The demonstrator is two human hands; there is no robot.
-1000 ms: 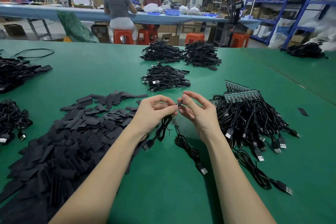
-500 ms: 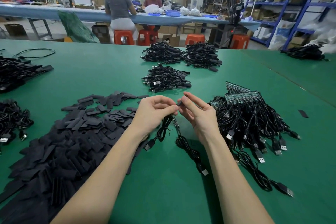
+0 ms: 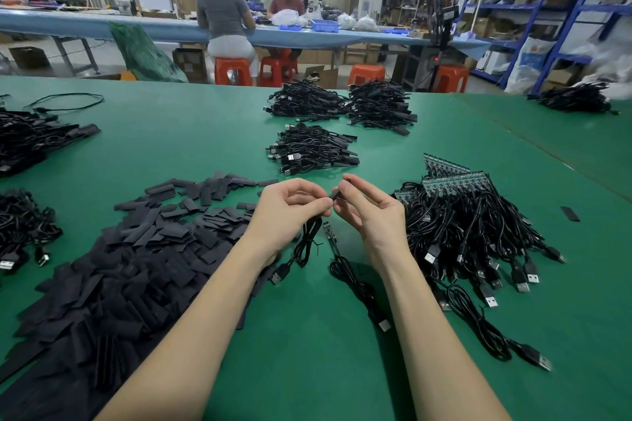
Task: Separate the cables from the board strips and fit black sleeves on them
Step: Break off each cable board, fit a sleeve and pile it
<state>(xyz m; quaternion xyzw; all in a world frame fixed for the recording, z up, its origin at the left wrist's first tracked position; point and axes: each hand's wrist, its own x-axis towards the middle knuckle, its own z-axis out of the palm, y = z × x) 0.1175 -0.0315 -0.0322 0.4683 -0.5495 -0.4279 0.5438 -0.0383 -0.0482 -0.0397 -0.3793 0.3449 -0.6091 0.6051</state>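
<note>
Hardly anything moved, both hands still up over the near worktop (image 3: pixel 307 369). Left hand (image 3: pixel 290 207) pinches the cable (image 3: pixel 307 239), right hand (image 3: pixel 371 208) pinches the black sleeve (image 3: pixel 337 194) onto its tip. Sleeve looks light and floppy, so I'd hold it near its open end.

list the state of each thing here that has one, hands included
left hand: fingers curled, pinching a cable
right hand: pinching a black sleeve
black sleeve: held between both hands' fingertips
held cable: coiled, hanging from the left hand
loose cable: lying on the table, bare board end showing
board strips: cables attached, piled
sleeve pile: loose, flat, unused
finished bundles: stacked in heaps
</note>
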